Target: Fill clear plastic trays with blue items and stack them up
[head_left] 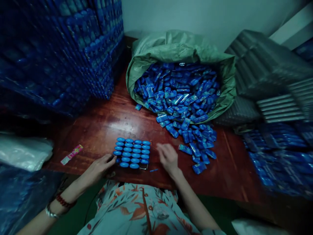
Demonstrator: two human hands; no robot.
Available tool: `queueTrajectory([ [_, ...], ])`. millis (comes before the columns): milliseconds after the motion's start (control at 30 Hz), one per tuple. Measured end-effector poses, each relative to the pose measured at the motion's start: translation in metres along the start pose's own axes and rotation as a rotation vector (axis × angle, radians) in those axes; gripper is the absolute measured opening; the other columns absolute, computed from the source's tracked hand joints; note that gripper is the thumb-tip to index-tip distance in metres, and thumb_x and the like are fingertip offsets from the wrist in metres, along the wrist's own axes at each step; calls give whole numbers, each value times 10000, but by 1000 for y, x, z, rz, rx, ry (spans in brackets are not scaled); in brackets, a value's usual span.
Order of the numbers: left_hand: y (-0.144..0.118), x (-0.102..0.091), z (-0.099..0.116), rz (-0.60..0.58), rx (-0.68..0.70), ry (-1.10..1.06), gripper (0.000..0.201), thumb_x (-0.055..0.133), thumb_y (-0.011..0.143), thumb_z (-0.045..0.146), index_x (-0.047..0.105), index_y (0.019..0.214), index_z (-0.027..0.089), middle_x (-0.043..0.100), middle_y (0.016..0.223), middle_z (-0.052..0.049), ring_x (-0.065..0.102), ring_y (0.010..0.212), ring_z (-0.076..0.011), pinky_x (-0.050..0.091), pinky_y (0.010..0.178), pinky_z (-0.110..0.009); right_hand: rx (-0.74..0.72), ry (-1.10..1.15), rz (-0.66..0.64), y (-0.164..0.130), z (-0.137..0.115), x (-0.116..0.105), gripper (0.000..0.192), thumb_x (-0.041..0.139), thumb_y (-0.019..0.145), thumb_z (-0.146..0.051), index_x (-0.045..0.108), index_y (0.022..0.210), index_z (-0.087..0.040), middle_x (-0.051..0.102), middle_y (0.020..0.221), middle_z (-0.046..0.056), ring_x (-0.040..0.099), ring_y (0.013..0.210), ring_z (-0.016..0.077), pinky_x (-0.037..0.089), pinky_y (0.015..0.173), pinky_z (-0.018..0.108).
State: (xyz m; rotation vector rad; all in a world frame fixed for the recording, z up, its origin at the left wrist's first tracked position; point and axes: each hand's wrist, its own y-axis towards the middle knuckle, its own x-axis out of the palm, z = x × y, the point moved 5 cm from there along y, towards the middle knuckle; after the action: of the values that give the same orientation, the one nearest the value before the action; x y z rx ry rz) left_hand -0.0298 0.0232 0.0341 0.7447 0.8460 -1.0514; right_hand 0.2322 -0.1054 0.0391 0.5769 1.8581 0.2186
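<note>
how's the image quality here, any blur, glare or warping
Head view: dim, with a cold blue-green cast; the right hand is smeared by motion blur, while the left hand and the tray of blue capsules are fairly sharp; the stacks at both edges bend and smear from wide-angle distortion; faint sheen on the red table, no harsh glare.

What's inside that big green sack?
The big green woven sack holds a heap of small blue packets, some spilling onto the red-brown wooden table. Anything beneath the top layer is covered.
</note>
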Motion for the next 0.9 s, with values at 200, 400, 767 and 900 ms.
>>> queueTrajectory([
  [200,4,5,7,-14,13,116,359,421,814,64,575,1096,225,638,1075,-80,610,929,-197,514,792,-275,373,-259,12,26,88,23,382,425,898,-258,523,1239,-117,546,1006,154,497,913,274,447,748,419],
  [400,-2,9,10,23,69,398,399,511,784,131,552,1176,188,644,1082,-125,598,960,-274,487,841,-382,120,-154,-286,31,30,63,395,436,894,-152,514,1281,-173,565,1087,140,501,954,250,453,764,372],
  [767,-2,10,14,23,14,385,338,477,849,141,555,1177,164,637,1102,-127,623,976,-233,523,786,-297,363,-119,-69,69,83,31,447,412,929,-418,518,1291,-177,541,1177,145,473,1070,272,403,898,417],
  [900,2,-9,33,214,91,384,243,412,930,270,595,1060,177,659,925,-93,640,818,-195,519,700,-273,293,-193,-277,79,80,60,507,445,916,-379,420,1384,-186,451,1339,193,425,1171,332,395,919,488],
])
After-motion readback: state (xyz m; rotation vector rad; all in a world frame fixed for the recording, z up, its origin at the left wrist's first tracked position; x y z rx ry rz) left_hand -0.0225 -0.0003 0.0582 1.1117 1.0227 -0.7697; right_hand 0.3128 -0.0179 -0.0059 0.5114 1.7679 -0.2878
